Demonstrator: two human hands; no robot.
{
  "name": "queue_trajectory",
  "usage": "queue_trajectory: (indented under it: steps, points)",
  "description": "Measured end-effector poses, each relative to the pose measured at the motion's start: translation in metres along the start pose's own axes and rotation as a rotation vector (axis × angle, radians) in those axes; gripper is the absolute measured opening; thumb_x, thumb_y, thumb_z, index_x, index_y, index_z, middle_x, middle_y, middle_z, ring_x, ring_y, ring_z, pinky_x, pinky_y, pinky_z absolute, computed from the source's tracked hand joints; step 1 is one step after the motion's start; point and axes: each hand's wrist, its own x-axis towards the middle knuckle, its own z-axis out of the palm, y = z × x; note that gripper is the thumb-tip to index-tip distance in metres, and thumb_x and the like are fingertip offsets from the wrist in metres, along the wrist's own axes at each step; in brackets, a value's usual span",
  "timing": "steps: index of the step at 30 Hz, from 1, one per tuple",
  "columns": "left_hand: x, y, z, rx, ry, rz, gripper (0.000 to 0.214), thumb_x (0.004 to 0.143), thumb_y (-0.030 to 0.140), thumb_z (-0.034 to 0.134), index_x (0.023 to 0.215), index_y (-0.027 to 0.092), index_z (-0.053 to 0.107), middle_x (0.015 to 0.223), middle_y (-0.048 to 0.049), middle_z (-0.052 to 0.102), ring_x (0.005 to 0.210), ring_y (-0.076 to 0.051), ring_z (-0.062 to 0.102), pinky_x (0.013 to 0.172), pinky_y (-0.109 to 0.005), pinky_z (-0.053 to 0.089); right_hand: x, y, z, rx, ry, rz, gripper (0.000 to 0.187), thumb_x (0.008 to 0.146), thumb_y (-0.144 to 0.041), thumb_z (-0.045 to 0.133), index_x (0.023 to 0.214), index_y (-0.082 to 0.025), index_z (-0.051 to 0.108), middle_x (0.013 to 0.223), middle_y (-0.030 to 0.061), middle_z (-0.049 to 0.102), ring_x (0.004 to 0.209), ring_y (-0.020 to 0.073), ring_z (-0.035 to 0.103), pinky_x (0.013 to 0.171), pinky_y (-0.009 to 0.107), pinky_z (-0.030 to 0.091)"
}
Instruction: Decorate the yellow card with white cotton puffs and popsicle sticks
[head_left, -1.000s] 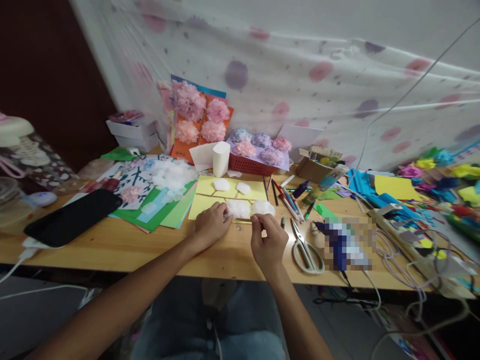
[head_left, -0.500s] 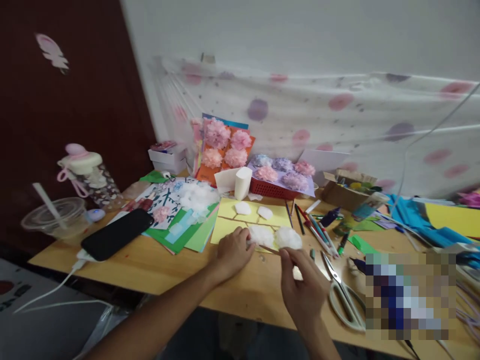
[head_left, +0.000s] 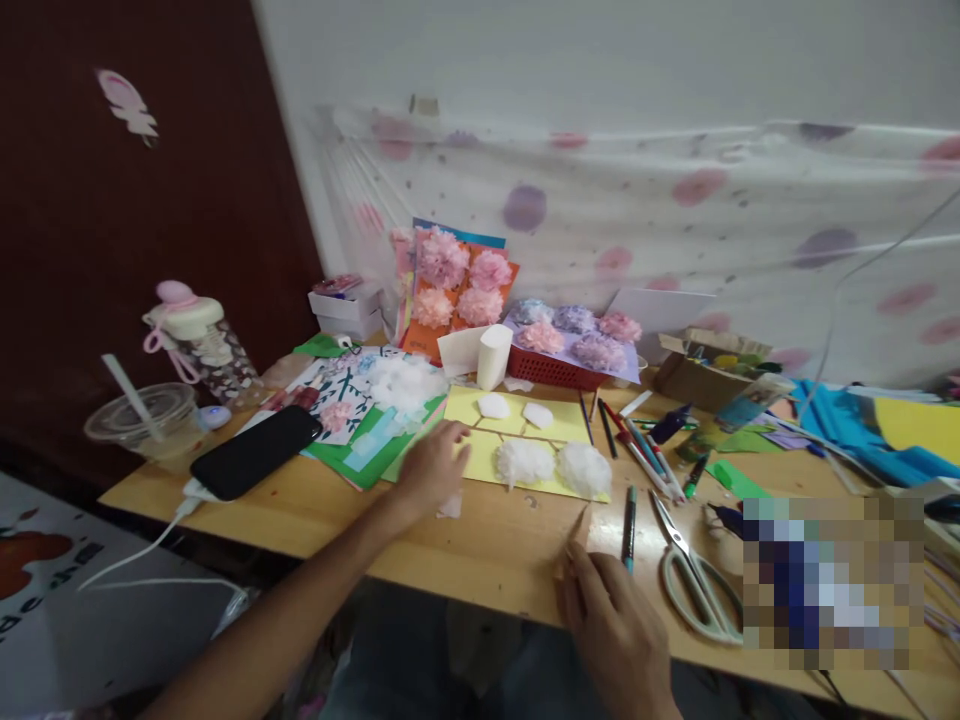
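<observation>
A yellow sheet (head_left: 472,470) lies on the table with brown lines, two white paper pieces (head_left: 494,406) on its upper part and two fluffy cotton wads (head_left: 525,462) on the lower. My left hand (head_left: 433,465) is over the sheet's left side, fingers loosely bent and a little apart, with nothing seen in them. Near the table's front edge, my right hand (head_left: 619,620) pinches a flat tan strip (head_left: 584,527) that points up toward the sheet. A scrap of pale paper (head_left: 450,505) lies below my left hand.
Scissors (head_left: 694,570) and a dark marker (head_left: 629,530) lie right of the sheet, with several pens behind. Coloured papers, loose cotton (head_left: 405,385), a phone (head_left: 256,452), a lidded cup (head_left: 146,420) and a bottle (head_left: 206,345) are left. A red basket (head_left: 551,368) with paper flowers stands behind.
My hands have come apart: the left moved left and up from the cotton, the right down toward the table edge with the tan strip. The view has shifted slightly.
</observation>
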Motion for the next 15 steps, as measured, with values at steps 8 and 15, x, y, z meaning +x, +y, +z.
queue_trajectory:
  steps: [8, 15]
  points:
    - [-0.021, -0.111, -0.079, 0.534, -0.001, -0.138, 0.034, 0.093, 0.024, 0.047, 0.110, 0.017, 0.075, 0.112, -0.0138, 0.069, 0.114, -0.032, 0.056, 0.100, -0.042, 0.045, -0.004, -0.003, 0.008, 0.123, -0.018, 0.058, 0.030, 0.100, -0.041, 0.055, 0.109, -0.015, 0.066, 0.082, 0.0059, 0.067, 0.067, 0.0163, 0.063, 0.064, 0.028, 0.047]
    - [-0.021, -0.122, -0.064, 0.474, 0.018, -0.072, 0.027, 0.089, 0.020, 0.051, 0.091, 0.018, 0.078, 0.097, -0.0133, 0.069, 0.111, -0.031, 0.057, 0.101, -0.040, 0.044, -0.005, -0.002, 0.005, 0.157, 0.027, 0.091, 0.021, 0.099, -0.033, 0.056, 0.107, -0.017, 0.067, 0.085, 0.0053, 0.067, 0.070, 0.0157, 0.065, 0.065, 0.027, 0.047]
